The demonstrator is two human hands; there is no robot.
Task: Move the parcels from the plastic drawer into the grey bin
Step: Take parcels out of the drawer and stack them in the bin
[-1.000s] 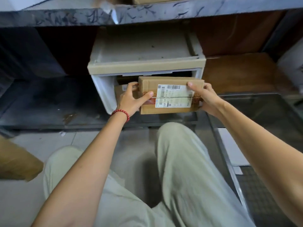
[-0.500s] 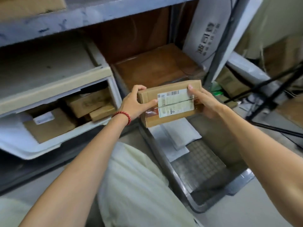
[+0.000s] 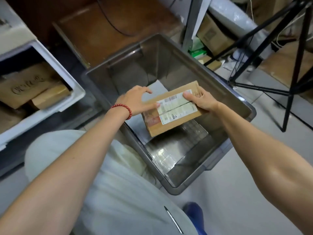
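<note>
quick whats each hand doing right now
Left hand: holding one end of the cardboard parcel, thumb on its label.
Right hand: holding the parcel's other end, above the grey bin.

In mid-frame, both hands hold a brown parcel (image 3: 176, 119) above the open grey bin (image 3: 152, 65). The left hand (image 3: 135, 100), with a red bead bracelet (image 3: 124, 110) at the wrist, grips the parcel's left end, thumb on the white label's edge. The right hand (image 3: 203, 103) grips the right end, thumb on top. The parcel tilts, its near corner lowest. A white packet (image 3: 157, 88) lies in the bin beneath. At the left edge the white drawer (image 3: 75, 94) stands open with brown parcels (image 3: 27, 87) inside. A black tripod (image 3: 296, 65) stands at upper right.
</note>
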